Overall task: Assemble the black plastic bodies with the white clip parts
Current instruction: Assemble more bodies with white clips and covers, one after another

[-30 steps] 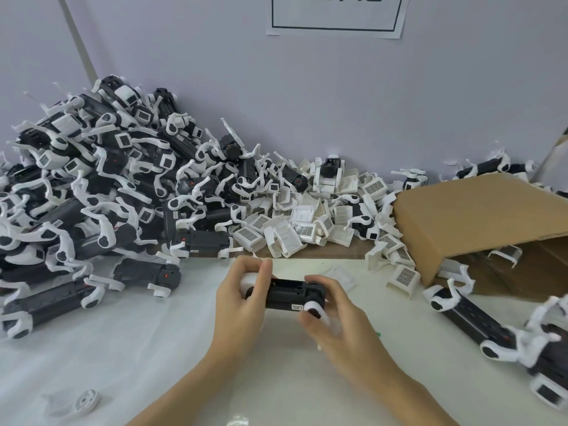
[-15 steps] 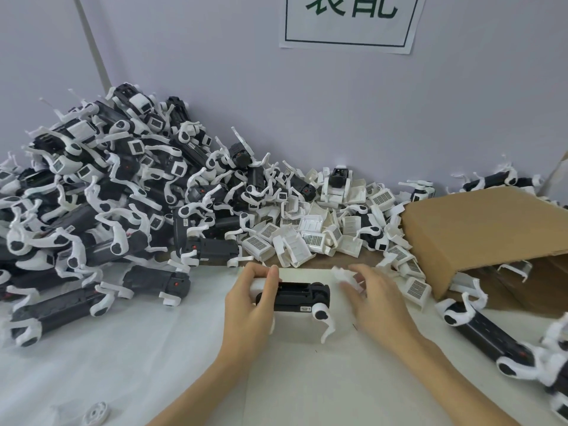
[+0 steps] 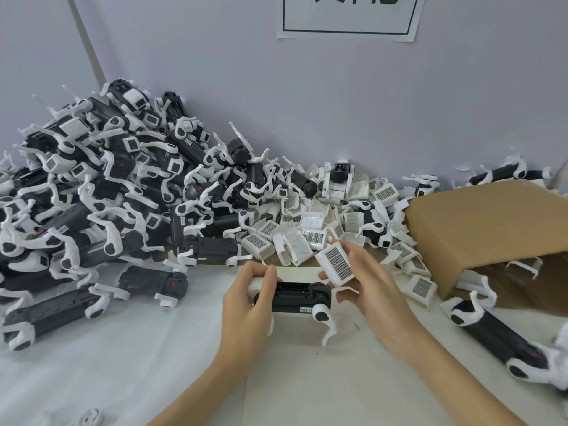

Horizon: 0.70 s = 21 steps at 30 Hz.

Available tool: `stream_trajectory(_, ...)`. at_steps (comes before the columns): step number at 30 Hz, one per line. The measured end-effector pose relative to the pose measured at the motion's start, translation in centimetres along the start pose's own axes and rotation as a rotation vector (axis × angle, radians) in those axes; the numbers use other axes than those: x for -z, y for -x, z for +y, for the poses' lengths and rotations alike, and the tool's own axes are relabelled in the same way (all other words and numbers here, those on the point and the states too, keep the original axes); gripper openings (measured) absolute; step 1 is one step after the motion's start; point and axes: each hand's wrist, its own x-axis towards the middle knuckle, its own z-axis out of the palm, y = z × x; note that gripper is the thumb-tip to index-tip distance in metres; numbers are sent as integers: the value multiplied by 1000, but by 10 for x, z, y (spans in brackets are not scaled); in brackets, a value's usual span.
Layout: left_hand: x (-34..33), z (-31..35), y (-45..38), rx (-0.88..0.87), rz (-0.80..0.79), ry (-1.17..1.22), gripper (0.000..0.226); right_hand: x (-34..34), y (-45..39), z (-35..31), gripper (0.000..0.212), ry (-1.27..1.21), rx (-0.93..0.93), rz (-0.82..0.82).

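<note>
While left hand (image 3: 246, 305) grips black body (image 3: 295, 298), right hand (image 3: 373, 290) pinches white clip (image 3: 335, 263) — just above it.

A white paper sign (image 3: 349, 16) on the wall at the top centre of the frame carries dark green characters inside a green border, but they are cut off by the frame edge and cannot be read. A small white label (image 3: 305, 309) on the black body (image 3: 299, 298) in mid-frame is too small to read

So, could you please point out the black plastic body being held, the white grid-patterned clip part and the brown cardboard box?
black plastic body (image 3: 293, 298): head view, top face.
white grid-patterned clip part (image 3: 336, 263): head view, grid face.
brown cardboard box (image 3: 482, 222): head view, top flap.
</note>
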Motion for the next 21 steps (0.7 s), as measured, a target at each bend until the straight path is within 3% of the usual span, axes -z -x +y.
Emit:
stream_trajectory(6,0,2,0,-6,-7,-12,29,-5,2,-4,34,123,33,-8)
stream_trajectory(10,2,5,0,2,-19,37,48,-6,2,-12,43,198,56,-63)
stream_trajectory(13,2,6,1,32,-26,74,55,-8,3,-20,49,337,133,-164)
stream_trajectory(17,3,3,1,47,-39,98,60,-14,9,-30,38,483,259,-136)
stream_trajectory(21,3,4,2,-33,-74,81,50,-20,17,-28,36,813,299,-302)
